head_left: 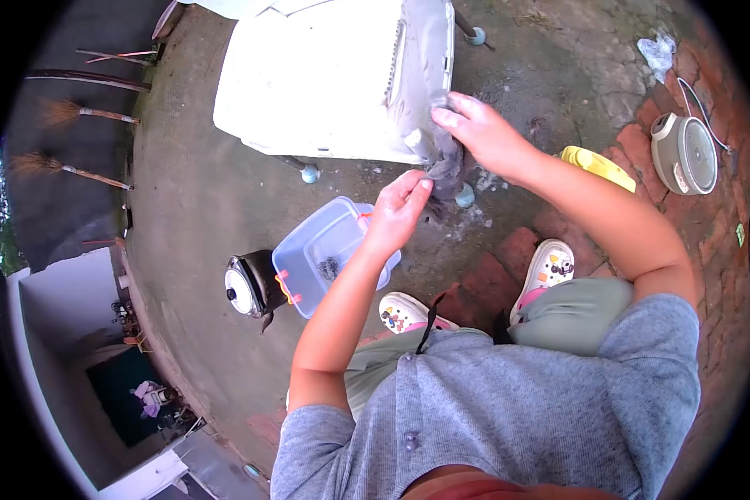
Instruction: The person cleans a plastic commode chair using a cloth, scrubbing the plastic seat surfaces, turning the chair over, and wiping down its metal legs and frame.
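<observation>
A wet grey cloth (447, 162) hangs bunched at the near corner of a white plastic table-like stand (317, 75). My left hand (400, 207) pinches its lower part between thumb and fingers. Higher up, my right hand (479, 133) has its fingers closed on the cloth at the stand's edge. Whitish suds show around the cloth and on the ground below. Along the stand's right side runs a grey strip (425, 62) beside a ridged line; I cannot tell whether it is cloth or wet surface.
Below my left arm sits a clear plastic bin (304, 237) with a dark clump (328, 268) inside, beside a lidded pot (243, 287). On the right are a yellow container (598, 167), a rice cooker (687, 154) and a plastic bag (658, 54). Brooms (100, 113) lean at the left wall.
</observation>
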Motion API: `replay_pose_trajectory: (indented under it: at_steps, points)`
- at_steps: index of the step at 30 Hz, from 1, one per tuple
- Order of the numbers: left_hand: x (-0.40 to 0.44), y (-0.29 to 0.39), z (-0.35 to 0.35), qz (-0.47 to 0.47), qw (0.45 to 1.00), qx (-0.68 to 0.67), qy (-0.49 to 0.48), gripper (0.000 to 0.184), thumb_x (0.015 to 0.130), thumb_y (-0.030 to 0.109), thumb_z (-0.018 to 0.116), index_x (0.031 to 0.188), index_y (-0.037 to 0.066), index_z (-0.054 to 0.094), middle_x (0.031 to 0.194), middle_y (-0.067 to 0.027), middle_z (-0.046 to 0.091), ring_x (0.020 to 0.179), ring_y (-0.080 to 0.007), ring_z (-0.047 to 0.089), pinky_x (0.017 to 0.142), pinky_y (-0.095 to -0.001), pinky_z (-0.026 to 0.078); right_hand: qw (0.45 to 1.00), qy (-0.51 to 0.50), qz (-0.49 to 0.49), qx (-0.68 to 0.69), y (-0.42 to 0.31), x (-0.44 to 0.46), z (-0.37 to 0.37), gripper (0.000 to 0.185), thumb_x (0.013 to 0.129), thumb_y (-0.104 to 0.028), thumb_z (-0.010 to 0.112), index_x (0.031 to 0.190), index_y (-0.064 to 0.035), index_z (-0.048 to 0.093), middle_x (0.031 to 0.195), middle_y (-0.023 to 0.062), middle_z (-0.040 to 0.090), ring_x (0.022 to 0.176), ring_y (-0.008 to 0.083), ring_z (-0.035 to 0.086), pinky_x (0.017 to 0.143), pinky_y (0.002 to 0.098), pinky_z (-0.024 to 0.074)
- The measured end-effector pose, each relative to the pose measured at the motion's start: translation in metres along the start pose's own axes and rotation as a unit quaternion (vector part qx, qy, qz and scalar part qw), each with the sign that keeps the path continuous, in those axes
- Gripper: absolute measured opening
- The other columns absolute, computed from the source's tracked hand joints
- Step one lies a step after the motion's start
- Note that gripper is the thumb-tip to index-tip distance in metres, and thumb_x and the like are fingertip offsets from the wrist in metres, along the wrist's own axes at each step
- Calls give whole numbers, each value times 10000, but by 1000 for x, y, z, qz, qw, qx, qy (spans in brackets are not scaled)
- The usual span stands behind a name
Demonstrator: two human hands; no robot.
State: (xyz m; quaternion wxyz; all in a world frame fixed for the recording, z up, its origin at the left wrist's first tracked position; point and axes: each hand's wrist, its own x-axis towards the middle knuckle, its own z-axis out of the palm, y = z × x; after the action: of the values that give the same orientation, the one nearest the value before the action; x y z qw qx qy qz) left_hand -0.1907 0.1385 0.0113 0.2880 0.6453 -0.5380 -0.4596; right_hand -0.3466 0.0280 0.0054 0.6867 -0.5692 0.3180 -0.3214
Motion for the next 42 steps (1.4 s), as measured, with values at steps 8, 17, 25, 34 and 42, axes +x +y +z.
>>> replay_pose_trajectory:
  at_steps: [8,17,25,34,42]
  points:
    - [6,27,-2,30,987,41,154,186,897,160,459,878,-7,539,677,15,447,664,-77,386,607,-229,347,986,127,-79,-75,1,37,11,385,794,-213,557,1044,80,548,1015,205,604,950,267,582,840,314,427]
    - [31,45,-24,79,952,59,291,204,828,71,525,1025,19,514,676,-15,457,602,-80,405,560,-234,365,984,141,-76,-80,4,48,18,244,709,-181,672,823,16,586,761,74,594,719,113,534,670,279,440]
    - [58,47,-31,72,930,215,288,359,753,122,597,1095,39,527,768,-115,507,687,-225,501,638,-343,432,987,132,-35,-80,-1,65,11,214,685,-167,672,725,11,560,641,39,553,614,101,501,566,278,423]
    - [58,53,-32,131,891,324,290,387,750,155,601,1112,37,531,976,-131,525,880,-240,537,693,-316,451,986,163,-26,-26,0,73,7,173,713,-129,643,784,10,568,702,53,590,648,105,533,596,269,436]
    - [59,60,-35,139,904,299,272,309,773,107,530,1058,-11,536,957,-192,545,897,-337,545,790,-384,433,986,158,-32,-35,2,81,0,175,697,-152,673,728,-2,589,667,42,585,621,99,519,568,276,428]
